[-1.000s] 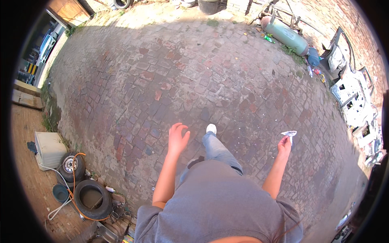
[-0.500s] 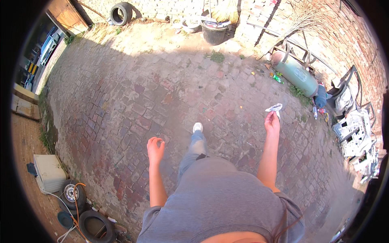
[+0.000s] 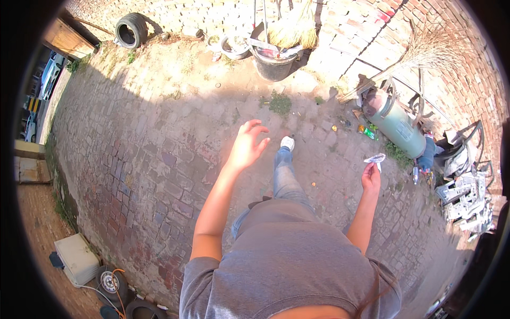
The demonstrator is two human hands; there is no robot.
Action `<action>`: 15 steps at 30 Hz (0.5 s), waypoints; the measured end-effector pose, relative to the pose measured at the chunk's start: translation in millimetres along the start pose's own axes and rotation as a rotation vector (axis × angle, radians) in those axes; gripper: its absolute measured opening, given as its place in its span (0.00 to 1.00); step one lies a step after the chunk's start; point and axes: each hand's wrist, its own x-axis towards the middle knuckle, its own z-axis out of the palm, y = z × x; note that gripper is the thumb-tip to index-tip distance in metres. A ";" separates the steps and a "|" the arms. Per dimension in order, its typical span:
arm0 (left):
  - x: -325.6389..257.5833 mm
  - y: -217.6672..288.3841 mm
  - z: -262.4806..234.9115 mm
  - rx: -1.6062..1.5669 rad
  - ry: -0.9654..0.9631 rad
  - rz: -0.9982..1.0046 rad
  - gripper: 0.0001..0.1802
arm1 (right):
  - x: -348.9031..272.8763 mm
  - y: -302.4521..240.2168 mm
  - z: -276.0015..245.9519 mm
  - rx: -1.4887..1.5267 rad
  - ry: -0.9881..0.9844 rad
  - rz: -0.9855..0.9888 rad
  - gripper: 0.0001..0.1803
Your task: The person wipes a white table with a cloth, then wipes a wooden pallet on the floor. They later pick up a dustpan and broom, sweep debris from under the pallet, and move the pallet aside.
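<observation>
Out to my right, my right hand (image 3: 371, 178) pinches a small crumpled white wrapper or piece of paper (image 3: 375, 158) with dark markings; its exact kind is too small to tell. My left hand (image 3: 247, 143) is raised in front of me over the brick paving (image 3: 175, 159), fingers loosely curved and apart, with nothing in it. One white shoe (image 3: 287, 142) shows on the ground just beyond that hand. A black bucket (image 3: 272, 66) holding a straw broom (image 3: 297, 32) and other tools stands ahead by the sunlit wall.
A green gas cylinder (image 3: 398, 125) lies at the right, with a twig broom (image 3: 425, 56), a green bottle (image 3: 366, 132) and scrap metal parts (image 3: 465, 196) around it. One tyre (image 3: 131, 31) leans at the far left wall. Near left are a white box (image 3: 77, 259) and a wheel (image 3: 110, 283).
I have stepped forward, so the bucket and cylinder appear nearer. My left hand has swung up and forward. My right hand still holds the white wrapper, a little further right.
</observation>
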 end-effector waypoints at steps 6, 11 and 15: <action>200.0 -46.8 -15.9 -0.154 0.100 -0.290 0.15 | 148.6 82.0 202.5 -0.113 -0.178 0.152 0.07; 372.5 -77.2 -53.9 0.041 0.168 -0.097 0.17 | 210.4 155.7 389.3 -0.227 -0.483 0.341 0.05; 528.6 -123.9 -71.3 0.228 0.257 0.052 0.22 | 244.6 217.7 511.7 -0.322 -0.559 0.357 0.05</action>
